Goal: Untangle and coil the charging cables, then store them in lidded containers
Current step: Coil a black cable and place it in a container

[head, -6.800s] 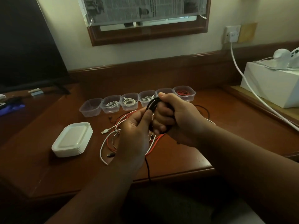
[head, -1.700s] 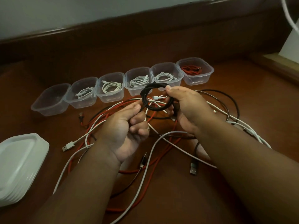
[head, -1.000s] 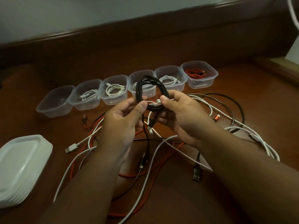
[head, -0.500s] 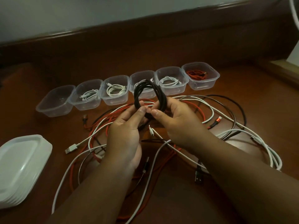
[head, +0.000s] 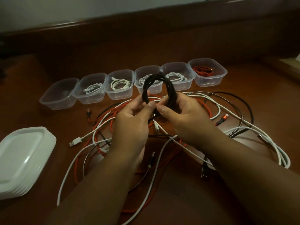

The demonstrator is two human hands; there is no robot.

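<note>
Black coil now upright, both hands' fingers pinching it, hiding one white-cable container.

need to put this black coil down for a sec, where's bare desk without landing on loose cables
Bare wood shows between the stack of lids and the row of containers, left of the loose cables. Another free strip runs behind the containers to the back ledge. The desk is crowded under both hands, out to the white cable loop. The empty container is also free.
</note>
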